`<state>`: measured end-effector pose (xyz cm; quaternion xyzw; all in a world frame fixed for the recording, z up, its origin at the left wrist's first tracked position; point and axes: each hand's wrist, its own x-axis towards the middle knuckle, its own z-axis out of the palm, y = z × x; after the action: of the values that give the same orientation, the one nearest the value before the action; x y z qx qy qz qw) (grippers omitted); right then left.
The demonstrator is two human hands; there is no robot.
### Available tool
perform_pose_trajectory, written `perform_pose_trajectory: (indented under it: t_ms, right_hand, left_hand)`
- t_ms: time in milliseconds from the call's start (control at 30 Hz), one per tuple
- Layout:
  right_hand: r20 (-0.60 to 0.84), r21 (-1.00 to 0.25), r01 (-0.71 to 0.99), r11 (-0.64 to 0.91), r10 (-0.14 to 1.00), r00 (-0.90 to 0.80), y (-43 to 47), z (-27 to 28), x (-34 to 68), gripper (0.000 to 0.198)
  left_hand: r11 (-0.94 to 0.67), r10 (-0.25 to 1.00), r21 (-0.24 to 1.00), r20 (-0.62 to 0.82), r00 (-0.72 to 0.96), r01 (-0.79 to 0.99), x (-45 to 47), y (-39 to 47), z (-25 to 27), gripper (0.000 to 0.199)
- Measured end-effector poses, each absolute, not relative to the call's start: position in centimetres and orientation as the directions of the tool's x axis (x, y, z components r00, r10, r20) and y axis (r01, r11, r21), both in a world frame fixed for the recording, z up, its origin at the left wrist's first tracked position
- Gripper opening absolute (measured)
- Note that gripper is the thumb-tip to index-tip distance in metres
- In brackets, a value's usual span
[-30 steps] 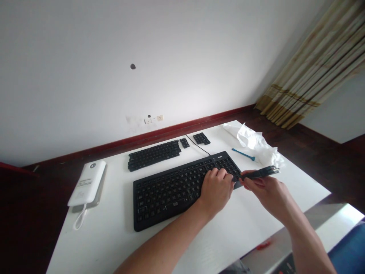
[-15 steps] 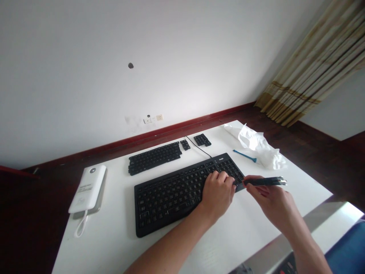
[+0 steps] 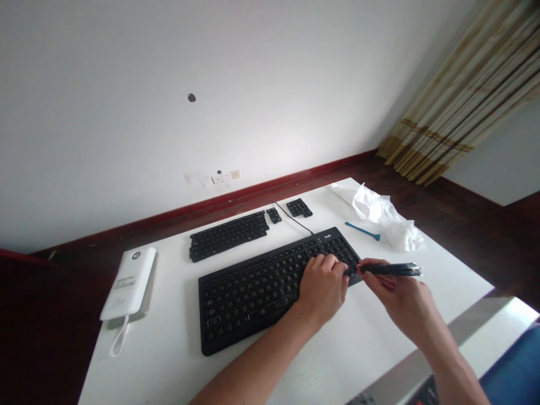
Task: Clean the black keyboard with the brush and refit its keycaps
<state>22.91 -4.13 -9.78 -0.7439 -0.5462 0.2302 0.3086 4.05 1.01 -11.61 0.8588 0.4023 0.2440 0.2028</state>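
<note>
A black keyboard (image 3: 253, 287) lies across the middle of the white table (image 3: 169, 360). My left hand (image 3: 323, 289) rests on its right end, fingers curled down onto the keys there. My right hand (image 3: 396, 295) is closed on a slim dark tool (image 3: 392, 270) with a metal end, held level, its tip at the keyboard's right edge beside my left fingers. Whether the tip touches a key is hidden by my fingers.
Behind the keyboard lie a long block of loose black keycaps (image 3: 230, 233) and two small blocks (image 3: 299, 207). A white power bank (image 3: 130, 278) with a cable sits left. Crumpled white tissue (image 3: 379, 216) and a blue stick (image 3: 363, 229) lie at the right.
The dark tool in my right hand has dropped from a tilt to level. My left hand has stayed on the keyboard's right end. The view has shifted slightly.
</note>
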Motion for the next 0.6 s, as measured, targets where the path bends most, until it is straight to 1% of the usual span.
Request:
perform_pose_trajectory:
  t_ms: [100, 233, 300, 433, 600]
  right_hand:
    - [-0.067, -0.739, 0.655, -0.156, 0.985, 0.158, -3.5, -8.8, 23.5, 0.036]
    - [-0.113, -0.75, 0.658, -0.07, 0.993, -0.024, -2.1, -6.7, 23.8, 0.033]
    - [-0.142, -0.755, 0.649, -0.095, 0.99, -0.02, -1.4, -6.0, 23.5, 0.032]
    - [-0.194, -0.719, 0.669, -0.188, 0.979, 0.067, -0.9, -5.6, 23.0, 0.028]
    - [-0.173, -0.696, 0.701, -0.153, 0.984, 0.044, -1.5, -5.0, 22.5, 0.024]
  left_hand:
    - [-0.574, 0.799, 0.584, 0.243, 0.55, 0.575, 4.0, 1.2, -11.7, 0.019]
    - [-0.568, 0.804, 0.585, 0.241, 0.544, 0.579, 4.0, 1.3, -11.7, 0.019]
    - [-0.567, 0.805, 0.578, 0.241, 0.542, 0.587, 4.1, 1.2, -11.8, 0.018]
    - [-0.576, 0.804, 0.549, 0.249, 0.539, 0.605, 4.2, 1.1, -11.9, 0.019]
    - [-0.582, 0.805, 0.523, 0.264, 0.532, 0.622, 4.3, 0.9, -12.1, 0.018]
